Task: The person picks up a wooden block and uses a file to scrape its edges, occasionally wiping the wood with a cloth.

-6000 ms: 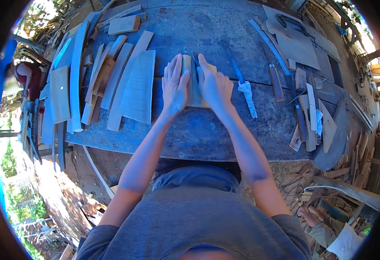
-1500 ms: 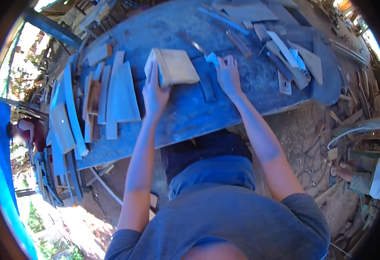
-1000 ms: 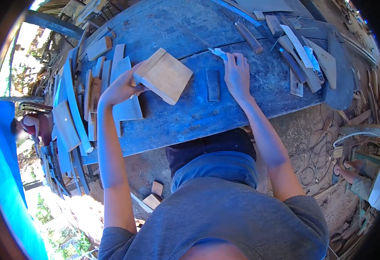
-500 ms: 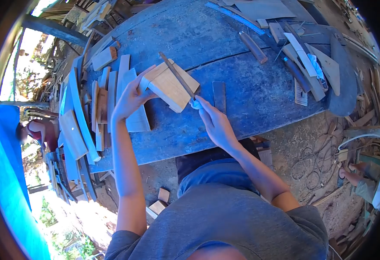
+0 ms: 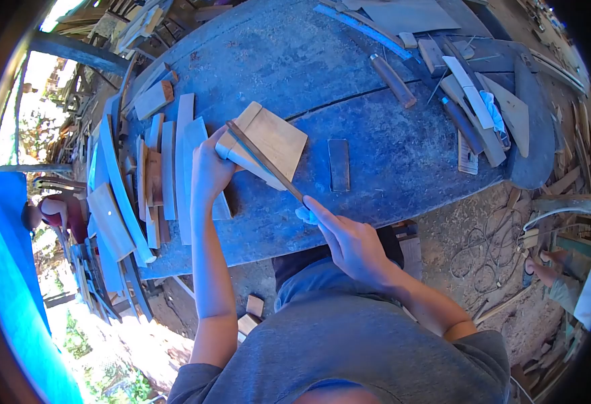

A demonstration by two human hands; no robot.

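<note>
My left hand (image 5: pixel 211 165) grips the left end of a pale wooden block (image 5: pixel 276 138), holding it tilted above the blue-stained workbench (image 5: pixel 268 236). My right hand (image 5: pixel 353 246) is closed around the light-blue handle end of a long, thin file (image 5: pixel 266 161). The file lies slantwise along the near edge of the block, its far tip close to my left fingers. Right of the block, a dark flat rectangular piece (image 5: pixel 339 165) rests on the bench.
Several wood strips (image 5: pixel 186 168) lie at the bench's left. A brown cylindrical tool (image 5: pixel 393 81) and more wood pieces (image 5: pixel 467 91) lie at the right. One person (image 5: pixel 63 212) is at far left; another person's legs (image 5: pixel 551 276) show at far right.
The file has moved toward me and left, from across the block's top face to its near edge. My right hand has come nearer my body, and the block has turned in my left hand.
</note>
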